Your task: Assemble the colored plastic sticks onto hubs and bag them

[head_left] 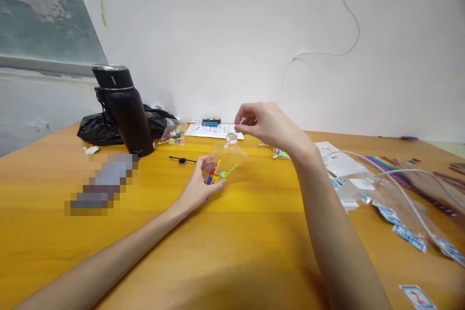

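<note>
My left hand [204, 179] is closed on a clear plastic bag [236, 152] a little above the table. Inside the bag show thin plastic pieces [223, 174] in green, yellow, red and blue. My right hand [257, 121] is raised above the bag, thumb and fingers pinching a small white piece [242, 119]. Just below those fingers, near the bag's top, is a small round clear-and-white thing [231, 138]; whether it is fastened to the bag I cannot tell. A black pointer with a round hub [182, 161] lies left of my left hand.
A black bottle [125, 111] stands before a black plastic bag [96, 128]. Bagged coloured pieces [174, 136] and a screwdriver [211, 121] on a printed sheet [198, 131] lie behind. On the right are blue-white packets [409, 237], a white cable [410, 203] and another person's hand [423, 179].
</note>
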The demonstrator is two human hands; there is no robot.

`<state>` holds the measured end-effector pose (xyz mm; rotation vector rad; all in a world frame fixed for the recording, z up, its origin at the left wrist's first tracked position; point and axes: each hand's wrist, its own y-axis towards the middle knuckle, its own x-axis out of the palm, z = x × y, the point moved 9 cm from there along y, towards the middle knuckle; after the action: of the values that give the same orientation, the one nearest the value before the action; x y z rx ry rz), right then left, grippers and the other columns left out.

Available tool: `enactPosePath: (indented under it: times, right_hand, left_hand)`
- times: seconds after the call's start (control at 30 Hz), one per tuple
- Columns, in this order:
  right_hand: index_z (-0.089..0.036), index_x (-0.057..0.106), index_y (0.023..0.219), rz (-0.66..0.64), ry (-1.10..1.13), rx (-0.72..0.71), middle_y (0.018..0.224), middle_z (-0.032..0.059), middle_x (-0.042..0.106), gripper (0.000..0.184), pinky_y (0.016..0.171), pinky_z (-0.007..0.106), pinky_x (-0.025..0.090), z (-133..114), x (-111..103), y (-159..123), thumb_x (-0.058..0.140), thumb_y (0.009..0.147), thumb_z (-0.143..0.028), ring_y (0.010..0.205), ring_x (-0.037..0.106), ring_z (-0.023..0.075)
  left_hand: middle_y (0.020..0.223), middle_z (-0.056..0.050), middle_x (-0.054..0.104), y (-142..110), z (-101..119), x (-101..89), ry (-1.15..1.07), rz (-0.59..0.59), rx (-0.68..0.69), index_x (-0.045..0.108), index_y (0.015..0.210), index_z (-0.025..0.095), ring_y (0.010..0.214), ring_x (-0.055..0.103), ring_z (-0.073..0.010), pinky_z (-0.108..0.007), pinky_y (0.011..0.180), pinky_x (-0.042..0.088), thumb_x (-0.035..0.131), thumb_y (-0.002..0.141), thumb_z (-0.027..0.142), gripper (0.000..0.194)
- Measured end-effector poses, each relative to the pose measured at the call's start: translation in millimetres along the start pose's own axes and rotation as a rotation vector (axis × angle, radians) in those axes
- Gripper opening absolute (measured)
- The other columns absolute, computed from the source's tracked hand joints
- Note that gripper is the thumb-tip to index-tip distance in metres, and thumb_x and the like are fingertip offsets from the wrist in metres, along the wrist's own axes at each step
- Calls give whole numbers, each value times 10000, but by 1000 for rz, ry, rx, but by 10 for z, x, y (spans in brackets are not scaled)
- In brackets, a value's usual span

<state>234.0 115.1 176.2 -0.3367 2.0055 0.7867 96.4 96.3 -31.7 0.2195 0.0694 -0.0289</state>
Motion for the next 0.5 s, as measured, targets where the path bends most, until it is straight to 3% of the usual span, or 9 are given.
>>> enactPosePath:
  times: [0.27, 0.5]
  right_hand:
    - [-164, 717, 850, -173, -30, -38, 775, 21, 698, 112, 591, 237, 366, -80, 227, 4, 609, 827, -143, 660, 585, 118]
    - [-185, 721, 873, -411, 40, -46, 732, -2, 702, 68, 543, 234, 330, -187, 512, -60, 679, 823, -204, 610, 580, 104]
  left_hand:
    - [1344, -97, 542, 7, 23, 6, 14, -10, 14, 455, 1228, 255, 1320, 514, -253, -403, 1107, 402, 816, 730, 315, 619]
    - [1209, -62, 612, -13, 86, 40, 61, -44, 23, 436, 1221, 244, 1130, 628, -231, -396, 1040, 438, 784, 764, 310, 579]
